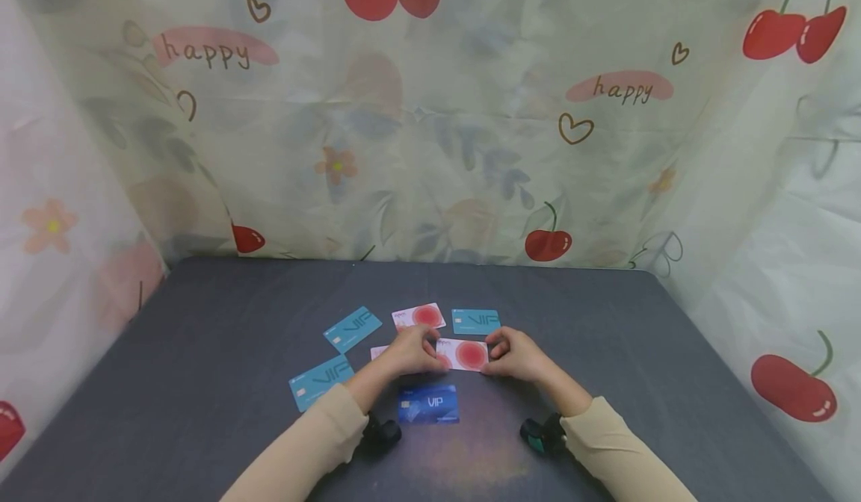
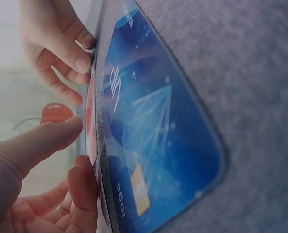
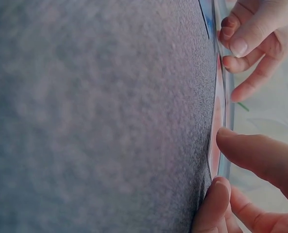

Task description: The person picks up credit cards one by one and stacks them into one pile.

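A pink card with red circles [image 1: 464, 354] lies on the dark table between both hands. My left hand [image 1: 410, 352] holds its left end, thumb and forefinger at the edge. At its right end my right hand [image 1: 518, 354] does the same with curled fingers. Both wrist views show the pink card edge-on, as a thin strip [image 2: 91, 121] by the left fingertips and another [image 3: 215, 141] by the right ones. A second pink card [image 1: 378, 352] is mostly hidden under the left hand. Nearer me lies a dark blue VIP card [image 1: 428, 403].
Behind the hands lie another pink card [image 1: 418, 315] and a teal VIP card [image 1: 476, 321]. Two more teal cards, one farther back [image 1: 353, 329] and one nearer [image 1: 321, 382], lie at the left. A printed curtain [image 1: 437, 136] encloses the table [image 1: 222, 352] at the back and sides.
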`<state>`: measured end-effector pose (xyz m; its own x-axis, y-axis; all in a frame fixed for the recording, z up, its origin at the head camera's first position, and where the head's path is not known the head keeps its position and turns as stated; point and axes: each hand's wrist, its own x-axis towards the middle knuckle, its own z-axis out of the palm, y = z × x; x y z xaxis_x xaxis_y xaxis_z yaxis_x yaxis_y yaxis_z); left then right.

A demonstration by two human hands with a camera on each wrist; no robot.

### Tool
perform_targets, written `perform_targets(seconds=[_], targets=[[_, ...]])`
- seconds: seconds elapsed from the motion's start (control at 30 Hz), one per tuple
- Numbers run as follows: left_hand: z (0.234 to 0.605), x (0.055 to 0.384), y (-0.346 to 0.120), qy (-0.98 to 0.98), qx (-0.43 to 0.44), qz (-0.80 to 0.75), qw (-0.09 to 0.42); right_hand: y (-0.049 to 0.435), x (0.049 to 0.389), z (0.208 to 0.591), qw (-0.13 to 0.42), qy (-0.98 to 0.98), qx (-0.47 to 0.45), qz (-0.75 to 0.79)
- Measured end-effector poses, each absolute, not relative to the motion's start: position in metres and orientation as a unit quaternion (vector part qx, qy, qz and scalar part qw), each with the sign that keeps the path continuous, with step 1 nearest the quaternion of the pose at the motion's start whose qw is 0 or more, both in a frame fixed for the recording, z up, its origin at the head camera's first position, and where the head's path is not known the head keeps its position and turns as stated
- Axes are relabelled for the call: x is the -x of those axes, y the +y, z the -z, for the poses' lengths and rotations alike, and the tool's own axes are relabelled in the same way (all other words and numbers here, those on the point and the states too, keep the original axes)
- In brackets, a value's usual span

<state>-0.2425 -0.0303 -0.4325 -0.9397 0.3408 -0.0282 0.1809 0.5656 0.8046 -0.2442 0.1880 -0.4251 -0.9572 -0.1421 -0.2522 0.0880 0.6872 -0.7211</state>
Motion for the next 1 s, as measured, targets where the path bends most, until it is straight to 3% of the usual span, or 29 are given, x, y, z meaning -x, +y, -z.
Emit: perform_targets(seconds=[1.0], targets=[[0.4314,0.2438,-0.0251,0.885,-0.13,-0.438,0.093,0.1854,0.2466,0.4266,0.145,0.919,0.016,0.367]])
